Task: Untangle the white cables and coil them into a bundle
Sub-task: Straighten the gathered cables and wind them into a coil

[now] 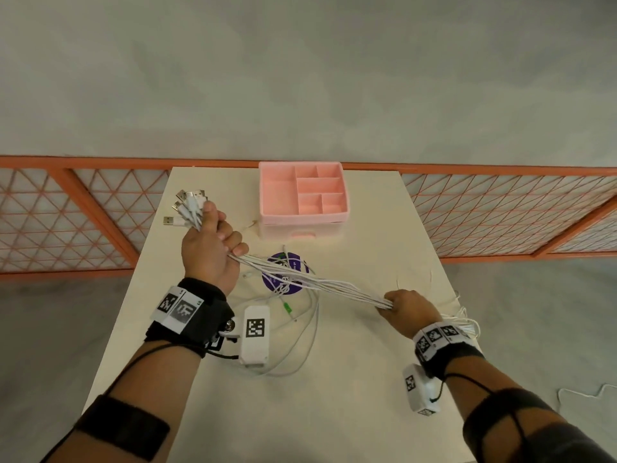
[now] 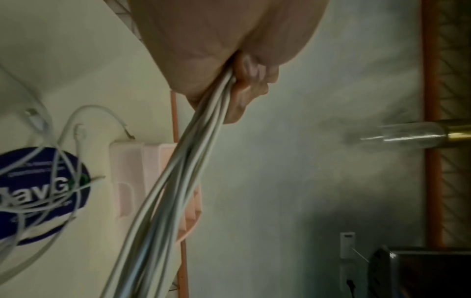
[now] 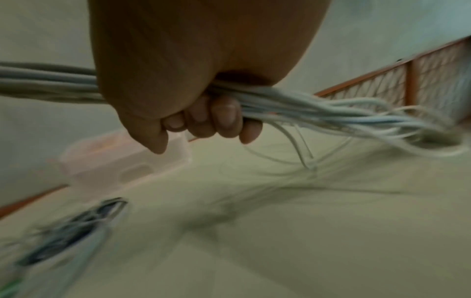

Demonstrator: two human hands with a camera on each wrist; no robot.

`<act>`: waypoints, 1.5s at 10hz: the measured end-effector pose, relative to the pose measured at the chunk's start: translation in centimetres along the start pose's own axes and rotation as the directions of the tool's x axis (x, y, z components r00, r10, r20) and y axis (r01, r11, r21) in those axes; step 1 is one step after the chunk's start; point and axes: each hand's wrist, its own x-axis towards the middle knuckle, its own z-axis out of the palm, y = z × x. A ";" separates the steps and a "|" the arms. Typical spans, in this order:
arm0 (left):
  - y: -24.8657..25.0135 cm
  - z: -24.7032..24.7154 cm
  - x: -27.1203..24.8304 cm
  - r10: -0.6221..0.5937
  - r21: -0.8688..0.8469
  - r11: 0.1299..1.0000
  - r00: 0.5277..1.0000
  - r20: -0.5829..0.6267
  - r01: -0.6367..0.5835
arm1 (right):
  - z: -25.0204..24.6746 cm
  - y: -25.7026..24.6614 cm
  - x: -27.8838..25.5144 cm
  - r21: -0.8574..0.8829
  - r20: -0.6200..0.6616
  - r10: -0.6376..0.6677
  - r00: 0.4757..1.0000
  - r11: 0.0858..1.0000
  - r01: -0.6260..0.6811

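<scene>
Several white cables (image 1: 320,285) stretch as one strand between my two hands above the table. My left hand (image 1: 213,242) grips them near their ends, and the USB plugs (image 1: 187,203) fan out past its thumb. My right hand (image 1: 405,307) grips the same strand lower right, with the loose tails (image 1: 462,320) trailing behind it near the table's right edge. In the left wrist view the cables (image 2: 178,171) run down from my curled fingers (image 2: 248,88). The blurred right wrist view shows my fingers (image 3: 216,119) wrapped round the cables (image 3: 293,106).
A pink compartment box (image 1: 302,198) stands at the far middle of the cream table (image 1: 350,379). More white cable loops (image 1: 300,332) lie over a purple round sticker (image 1: 287,274). An orange mesh fence (image 1: 500,212) runs behind the table.
</scene>
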 end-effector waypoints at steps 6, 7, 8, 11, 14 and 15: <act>-4.6 -6.4 0.2 -0.374 0.236 0.899 0.927 -0.030 0.370 | -4.0 9.7 0.5 -0.250 -0.161 0.413 0.896 0.862 -0.442; -5.3 -8.8 0.0 -0.385 0.291 0.872 0.918 -0.090 0.394 | -1.7 8.9 0.6 -0.358 0.000 0.358 0.934 0.872 -0.335; -5.1 -10.3 0.3 -0.350 0.308 0.873 0.925 -0.146 0.379 | 0.2 7.0 -0.4 -0.406 0.126 0.347 0.929 0.873 -0.271; -5.0 -10.1 0.5 -0.311 0.380 0.861 0.941 -0.132 0.338 | 1.2 5.2 2.3 -0.450 0.345 0.339 0.875 0.878 -0.163; -5.6 -10.2 0.6 -0.306 0.414 0.844 0.940 -0.149 0.340 | -0.5 -9.4 4.6 -0.151 0.492 -0.065 0.868 0.976 0.158; -5.8 -10.5 0.3 -0.310 0.425 0.836 0.938 -0.157 0.348 | -0.1 -14.7 4.5 0.056 0.492 -0.230 0.840 0.971 0.233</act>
